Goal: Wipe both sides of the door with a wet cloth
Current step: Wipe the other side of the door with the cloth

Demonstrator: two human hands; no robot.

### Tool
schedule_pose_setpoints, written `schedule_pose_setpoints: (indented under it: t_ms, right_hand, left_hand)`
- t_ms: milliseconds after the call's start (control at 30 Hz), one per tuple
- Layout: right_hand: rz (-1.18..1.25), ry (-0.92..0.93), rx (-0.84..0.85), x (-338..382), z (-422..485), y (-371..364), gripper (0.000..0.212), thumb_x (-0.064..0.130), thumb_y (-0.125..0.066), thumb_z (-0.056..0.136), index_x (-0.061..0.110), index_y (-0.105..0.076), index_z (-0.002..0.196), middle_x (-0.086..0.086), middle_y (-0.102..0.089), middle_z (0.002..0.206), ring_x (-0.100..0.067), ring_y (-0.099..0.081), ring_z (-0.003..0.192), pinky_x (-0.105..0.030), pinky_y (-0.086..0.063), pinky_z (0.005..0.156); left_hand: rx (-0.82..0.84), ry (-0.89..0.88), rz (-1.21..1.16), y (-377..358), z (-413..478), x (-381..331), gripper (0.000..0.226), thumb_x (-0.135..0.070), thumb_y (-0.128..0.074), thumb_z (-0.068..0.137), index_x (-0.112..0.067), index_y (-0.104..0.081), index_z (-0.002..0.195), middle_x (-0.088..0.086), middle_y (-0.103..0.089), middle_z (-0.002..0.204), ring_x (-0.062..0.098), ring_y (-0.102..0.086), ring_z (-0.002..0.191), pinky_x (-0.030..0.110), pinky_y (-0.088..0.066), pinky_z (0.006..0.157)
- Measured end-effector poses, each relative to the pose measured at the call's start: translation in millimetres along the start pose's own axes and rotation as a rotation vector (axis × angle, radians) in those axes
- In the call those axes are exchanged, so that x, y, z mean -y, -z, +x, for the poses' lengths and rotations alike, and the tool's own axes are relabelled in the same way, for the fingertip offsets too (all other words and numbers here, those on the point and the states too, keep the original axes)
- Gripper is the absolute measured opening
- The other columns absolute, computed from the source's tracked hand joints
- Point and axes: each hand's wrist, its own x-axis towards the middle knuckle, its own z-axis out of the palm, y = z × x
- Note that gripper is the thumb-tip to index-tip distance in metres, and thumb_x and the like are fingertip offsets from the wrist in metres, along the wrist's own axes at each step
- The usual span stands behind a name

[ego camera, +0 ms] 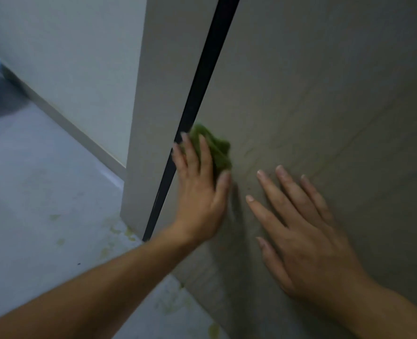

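Right in front of me, low on the door point(325, 94), my left hand point(200, 192) presses the cloth point(217, 148) flat against this face. My fingers lie straight over it and my thumb runs along its lower side, not clenched round it. The cloth sits just beside the black strip point(202, 81) at the door's edge, to the left of my right hand point(307, 236). That hand rests flat and released on the panel, fingers spread, grasping nothing. The door's long axis runs up and away from me, so most of this face lies above and right of the cloth. I judge the left hand should sweep along that axis while the right steadies the door. The other side is hidden from here.
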Motion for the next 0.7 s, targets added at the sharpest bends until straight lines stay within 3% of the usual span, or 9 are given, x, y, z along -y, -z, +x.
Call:
schedule_pose_setpoints:
  t_ms: [100,233,367,567,700]
  right_hand:
    - [-0.014,-0.015,-0.047,-10,7,6,0.057,0.036,-0.05,0.091,0.012,-0.059,0.142,-0.016,-0.03,0.165,-0.034,-0.021,0.156,-0.05,-0.018,0.126]
    - [-0.021,-0.066,-0.12,-16,10,15,0.054,0.037,-0.048,0.095,0.013,-0.061,0.141,-0.015,-0.03,0.165,-0.032,-0.022,0.156,-0.05,-0.019,0.126]
    - [-0.056,-0.06,-0.122,-24,6,20,0.055,0.04,-0.047,0.095,0.014,-0.061,0.141,-0.015,-0.03,0.166,-0.033,-0.023,0.155,-0.052,-0.02,0.125]
    - [-0.117,-0.079,-0.134,-40,6,40,0.057,0.041,-0.053,0.09,0.014,-0.062,0.139,-0.015,-0.029,0.166,-0.032,-0.024,0.155,-0.054,-0.016,0.126]
    - [-0.15,-0.12,-0.165,-60,12,67,0.057,0.04,-0.048,0.093,0.012,-0.06,0.142,-0.015,-0.028,0.166,-0.032,-0.024,0.155,-0.054,-0.014,0.126]
  left_hand:
    - [-0.052,0.039,-0.008,13,29,-11,0.074,-0.056,-0.025,0.101,-0.034,0.023,0.153,0.003,0.03,0.167,0.027,0.033,0.153,0.052,0.014,0.126]
    - [0.101,-0.083,0.029,-10,-28,-34,0.08,-0.057,-0.026,0.101,-0.043,0.035,0.15,-0.004,0.04,0.163,0.029,0.034,0.152,0.051,0.014,0.125]
    - [0.161,-0.052,0.069,-1,-24,-38,0.076,-0.064,-0.02,0.099,-0.051,0.037,0.147,-0.013,0.041,0.161,0.021,0.038,0.15,0.043,0.017,0.123]
    - [-0.047,-0.02,0.066,30,63,-74,0.073,-0.054,-0.024,0.103,-0.039,0.026,0.153,-0.009,0.036,0.165,0.015,0.037,0.15,0.049,0.018,0.125]
    - [0.1,-0.076,0.155,30,32,-88,0.077,-0.062,-0.021,0.103,-0.036,0.028,0.156,-0.011,0.039,0.163,0.016,0.036,0.151,0.053,0.013,0.124]
